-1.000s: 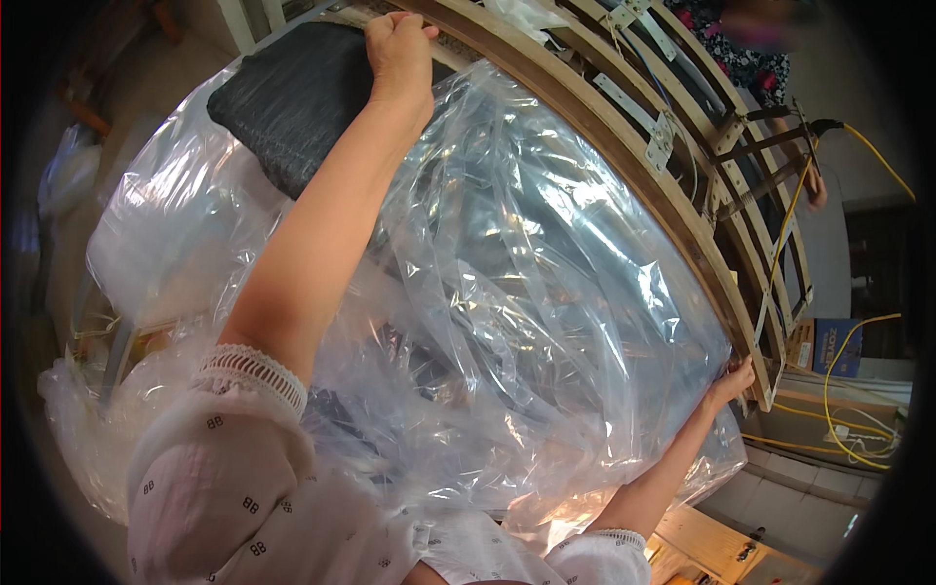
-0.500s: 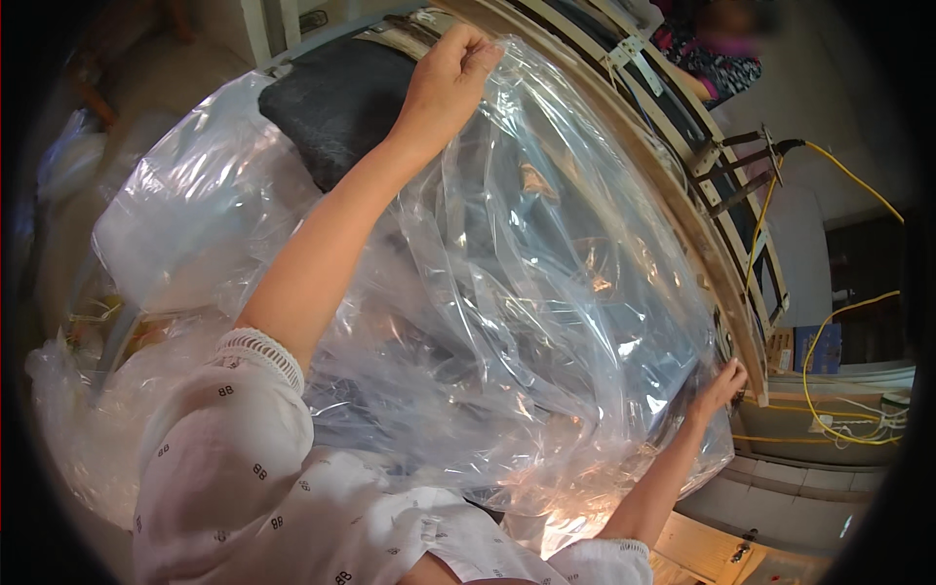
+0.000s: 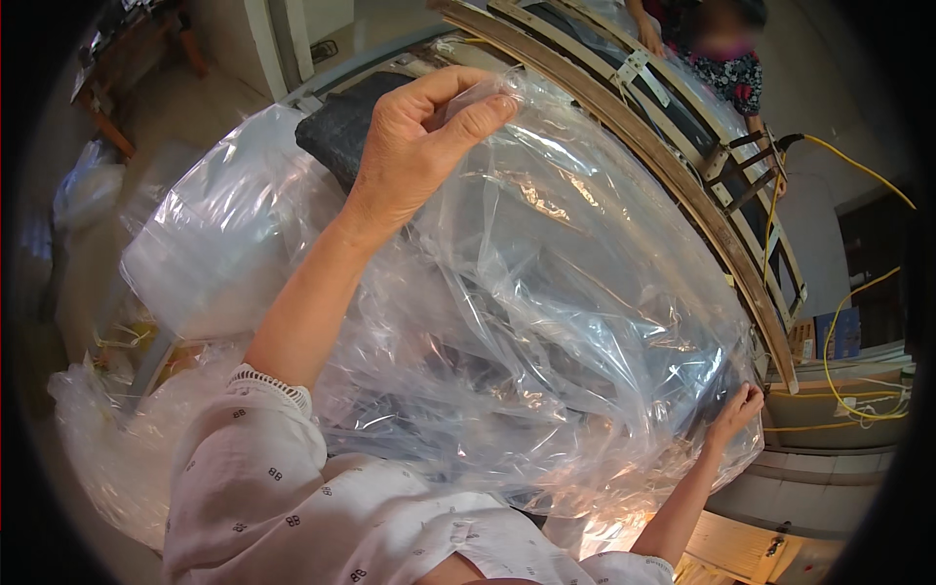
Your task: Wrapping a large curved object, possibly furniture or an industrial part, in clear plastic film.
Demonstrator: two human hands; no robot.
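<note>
White patterned sleeve (image 3: 263,478) nearest. Left hand (image 3: 414,146) raised, thumb and fingers pinched on the top edge of a big clear plastic bag (image 3: 546,322), crinkled, glossy, spread across the middle. Right hand (image 3: 733,414) low at right, fingers on the bag's edge, grip unclear. Behind: dark textured slab (image 3: 341,127), curved wooden slatted frame (image 3: 682,185), yellow cable (image 3: 858,302), another person (image 3: 726,58) far.

wooden frame (image 3: 682,185): long curved slats with metal brackets, running toward upper right
yellow cable (image 3: 838,322): loops at right edge
another person (image 3: 726,63): patterned top, beyond the frame
white bag (image 3: 88,190): on floor, far left
</note>
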